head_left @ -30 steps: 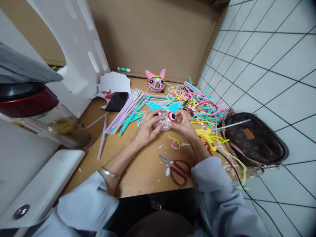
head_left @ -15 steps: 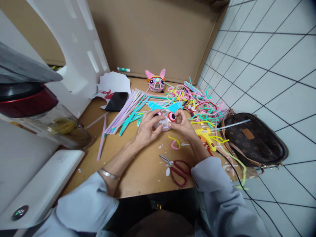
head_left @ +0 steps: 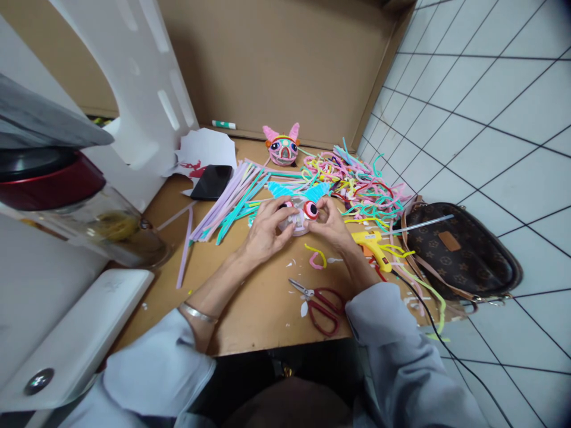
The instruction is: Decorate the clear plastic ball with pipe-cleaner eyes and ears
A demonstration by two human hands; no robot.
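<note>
Between my two hands, above the brown table point(head_left: 241, 324), is a clear craft animal head point(head_left: 298, 224) with blue pipe-cleaner ears and large red-rimmed eyes. My left hand point(head_left: 269, 229) is closed on its left side, fingers over the top near one eye. On the other side, my right hand point(head_left: 331, 223) pinches the edge beside the right eye point(head_left: 310, 210). A short yellow and pink pipe cleaner point(head_left: 317, 257) lies just below them. Red-handled scissors point(head_left: 323, 306) rest nearer to me. A yellow glue gun point(head_left: 373, 246) lies right of my right hand.
Behind stands a finished-looking pink-eared head point(head_left: 284, 148). Straight pipe cleaners point(head_left: 232, 202) lie to the left, a tangled heap point(head_left: 357, 184) to the right. Also around are a black phone point(head_left: 212, 182), a brown handbag point(head_left: 461, 249), a glass jug point(head_left: 129, 226) and the glue gun's cord point(head_left: 428, 321).
Almost nothing differs. Both hands keep their hold on the craft head, and the view has shifted very slightly.
</note>
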